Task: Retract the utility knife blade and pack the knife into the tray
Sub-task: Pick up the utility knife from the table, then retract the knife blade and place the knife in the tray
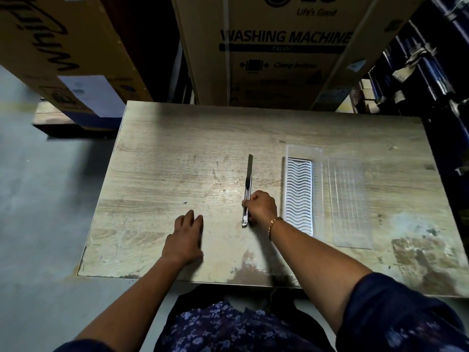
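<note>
A slim metal utility knife (247, 189) lies on the wooden table (165, 158), pointing away from me, with its long blade (250, 165) extended. My right hand (261, 208) is closed around the knife's handle near its rear end. My left hand (186, 238) rests flat on the table to the left, fingers apart, holding nothing. To the right of the knife lies a clear plastic tray (299, 194) with a white wavy-ribbed insert. Beside the tray sits its clear ribbed lid (349, 201).
Large cardboard boxes stand behind the table, one marked washing machine (284, 47). Another box (58, 59) sits at the back left on a pallet. Dark shelving with blue items (431, 59) lines the right side. A grey floor (38, 199) lies left of the table.
</note>
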